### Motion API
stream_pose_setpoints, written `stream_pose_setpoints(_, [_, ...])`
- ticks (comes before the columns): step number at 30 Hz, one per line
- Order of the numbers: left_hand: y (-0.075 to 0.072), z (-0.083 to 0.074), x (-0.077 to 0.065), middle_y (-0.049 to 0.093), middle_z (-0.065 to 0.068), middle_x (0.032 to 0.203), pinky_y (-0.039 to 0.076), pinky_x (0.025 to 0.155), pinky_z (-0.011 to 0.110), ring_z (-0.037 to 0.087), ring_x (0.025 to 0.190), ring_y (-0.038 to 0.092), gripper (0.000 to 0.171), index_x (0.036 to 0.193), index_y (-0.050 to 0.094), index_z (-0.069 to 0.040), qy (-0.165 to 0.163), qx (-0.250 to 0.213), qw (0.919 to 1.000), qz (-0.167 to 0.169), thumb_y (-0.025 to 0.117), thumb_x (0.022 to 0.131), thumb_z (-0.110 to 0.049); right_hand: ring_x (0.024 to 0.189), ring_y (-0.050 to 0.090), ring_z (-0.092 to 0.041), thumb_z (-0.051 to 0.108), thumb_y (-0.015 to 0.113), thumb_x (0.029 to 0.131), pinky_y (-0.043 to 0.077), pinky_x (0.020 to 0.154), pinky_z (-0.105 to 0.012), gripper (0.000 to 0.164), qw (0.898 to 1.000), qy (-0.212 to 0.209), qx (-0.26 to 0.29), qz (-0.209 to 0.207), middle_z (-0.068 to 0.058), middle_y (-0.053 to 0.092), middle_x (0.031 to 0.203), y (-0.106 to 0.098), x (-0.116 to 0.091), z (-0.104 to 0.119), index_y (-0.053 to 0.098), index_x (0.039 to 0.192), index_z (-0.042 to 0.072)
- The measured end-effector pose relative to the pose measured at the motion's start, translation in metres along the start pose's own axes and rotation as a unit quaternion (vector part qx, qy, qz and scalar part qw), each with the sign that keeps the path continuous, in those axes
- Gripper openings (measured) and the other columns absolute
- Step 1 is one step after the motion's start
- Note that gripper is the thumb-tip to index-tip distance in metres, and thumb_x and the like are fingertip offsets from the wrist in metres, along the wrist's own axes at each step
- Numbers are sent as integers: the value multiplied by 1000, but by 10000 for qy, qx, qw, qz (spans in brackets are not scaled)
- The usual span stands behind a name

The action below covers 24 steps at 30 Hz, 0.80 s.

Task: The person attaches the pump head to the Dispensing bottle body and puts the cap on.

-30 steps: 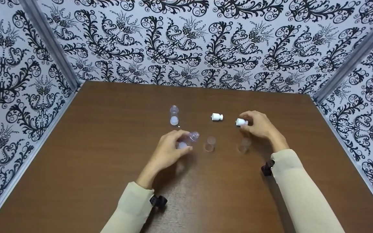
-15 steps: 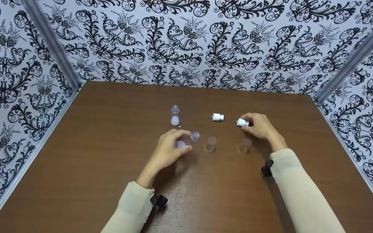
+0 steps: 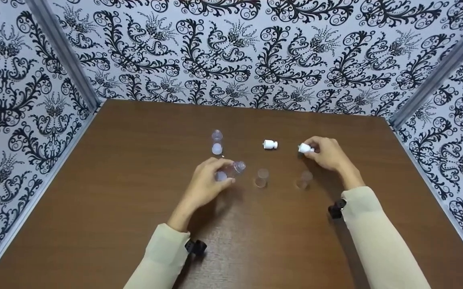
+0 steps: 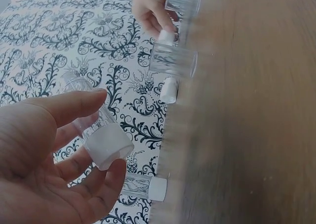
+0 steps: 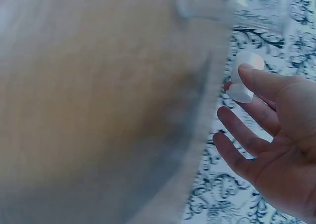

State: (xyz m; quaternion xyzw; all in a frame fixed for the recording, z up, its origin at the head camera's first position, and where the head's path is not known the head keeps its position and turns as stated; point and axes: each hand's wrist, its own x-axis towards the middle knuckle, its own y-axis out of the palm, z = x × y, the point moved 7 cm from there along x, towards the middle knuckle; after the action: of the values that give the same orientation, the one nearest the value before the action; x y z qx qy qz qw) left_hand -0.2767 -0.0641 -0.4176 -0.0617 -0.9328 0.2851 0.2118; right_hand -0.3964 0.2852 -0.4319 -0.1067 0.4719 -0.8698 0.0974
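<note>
My left hand holds a small clear bottle, tilted, with its neck to the right. A white band at the bottle's base shows in the left wrist view, with fingers and thumb around it. My right hand pinches a small white stepped cap-like piece between thumb and fingertips; in the right wrist view the other fingers are spread apart below it. To its left a similar white piece lies on its side. Between the hands stands a clear cup, and a second clear cup is below my right hand.
Another clear bottle with a white base is on the brown table, beyond my left hand. A tiny white bit lies beside it. Patterned walls rise at the back and on both sides.
My right hand has moved slightly to the right with the white piece, which now appears lifted above its shadow. The left hand has shifted slightly left with the bottle.
</note>
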Motion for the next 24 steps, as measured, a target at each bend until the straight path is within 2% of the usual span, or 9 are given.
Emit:
stream_pose_setpoints(5, [-4, 3, 1, 72, 12, 108, 50, 88, 42, 29, 97, 65, 37, 121, 76, -5, -33, -13, 10000, -54, 87, 85, -5, 103, 72, -33, 9, 75, 98, 54, 92, -46, 25, 9990, -208, 69, -396, -20, 76, 113, -17, -9, 18, 74, 122, 1])
stream_pose_setpoints(11, [-7, 5, 1, 73, 11, 111, 50, 93, 47, 32, 103, 65, 37, 121, 76, -6, -41, 139, 9999, -68, 87, 86, -7, 98, 72, -29, 11, 74, 100, 52, 81, -20, 25, 9973, -336, 302, -571, -16, 76, 113, -27, -24, 41, 75, 124, 5])
stream_pose_setpoints(13, [-8, 5, 1, 73, 12, 112, 49, 93, 49, 31, 103, 65, 37, 121, 76, -6, -10, 218, 9997, -78, 87, 86, -7, 98, 72, -30, 10, 75, 99, 54, 82, -21, 25, 9963, -437, 391, -626, -15, 76, 113, -28, -29, 51, 75, 124, 5])
stream_pose_setpoints(17, [-10, 3, 0, 73, 13, 113, 48, 95, 50, 32, 104, 64, 37, 121, 76, -6, -15, 276, 9996, -86, 87, 86, -8, 98, 72, -28, 8, 76, 98, 58, 86, -31, 27, 9944, -614, 506, -699, -13, 76, 114, -30, -39, 72, 76, 124, 6])
stream_pose_setpoints(24, [-12, 5, 1, 72, 14, 115, 47, 96, 51, 36, 108, 63, 37, 123, 76, -8, -139, 334, 9993, -105, 87, 87, -10, 94, 70, -22, 6, 78, 95, 57, 84, -23, 29, 9916, -881, 559, -765, -9, 74, 106, -35, -52, 108, 76, 124, 7])
